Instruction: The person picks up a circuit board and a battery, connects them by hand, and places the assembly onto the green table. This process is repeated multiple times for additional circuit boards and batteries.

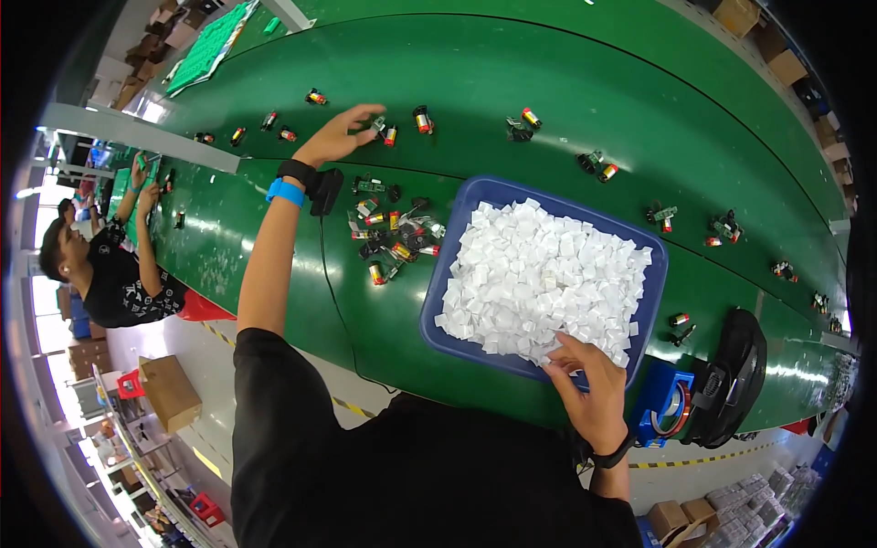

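Observation:
Far out on the green bench (411,333), my left hand (336,137) has its thumb and fingers around a small green circuit board (379,124). A red-and-yellow cylinder (390,136) sits beside that board. My right hand (592,388) is at the near edge of a blue tray (437,315), its thumb and index finger pinched on a small white square piece (552,345). The tray is filled with similar white pieces (539,274). Left of it lies a loose pile of circuit boards with cylinders (397,228).
More board-and-cylinder sets, such as one pair (598,165), are strung along the bench's far strip. A blue tape dispenser (662,402) and a black case (734,379) stand at the right. A black cable (329,283) runs from my left wrist. Another person (114,274) works at the left.

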The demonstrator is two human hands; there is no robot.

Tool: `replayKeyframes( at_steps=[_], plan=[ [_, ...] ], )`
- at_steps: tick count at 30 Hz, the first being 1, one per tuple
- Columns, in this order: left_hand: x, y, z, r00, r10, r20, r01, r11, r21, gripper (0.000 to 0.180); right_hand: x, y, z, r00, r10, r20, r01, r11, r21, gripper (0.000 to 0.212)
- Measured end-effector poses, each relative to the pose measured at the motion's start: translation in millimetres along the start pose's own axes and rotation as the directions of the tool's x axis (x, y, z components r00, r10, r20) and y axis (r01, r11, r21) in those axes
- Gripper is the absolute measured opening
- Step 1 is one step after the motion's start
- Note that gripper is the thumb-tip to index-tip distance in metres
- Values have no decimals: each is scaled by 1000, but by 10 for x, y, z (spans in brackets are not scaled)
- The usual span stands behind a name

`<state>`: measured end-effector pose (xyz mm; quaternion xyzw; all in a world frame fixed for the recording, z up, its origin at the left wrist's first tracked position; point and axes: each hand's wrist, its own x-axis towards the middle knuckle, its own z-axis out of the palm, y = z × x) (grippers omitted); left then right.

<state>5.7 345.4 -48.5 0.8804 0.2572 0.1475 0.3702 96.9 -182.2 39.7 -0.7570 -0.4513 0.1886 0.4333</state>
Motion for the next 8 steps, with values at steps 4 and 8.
replayKeyframes(
  at_steps=[4, 8],
  plan=[
    [-154, -77, -65, 990, -121, 75, 114, 989, 89, 18, 56, -42, 68, 997, -38, 68, 37, 999, 21, 42],
    [-475, 455, -209, 993, 56, -101, -44, 992, 119, 21, 144, -71, 87, 994, -81, 79, 80, 997, 18, 41]
  ],
)
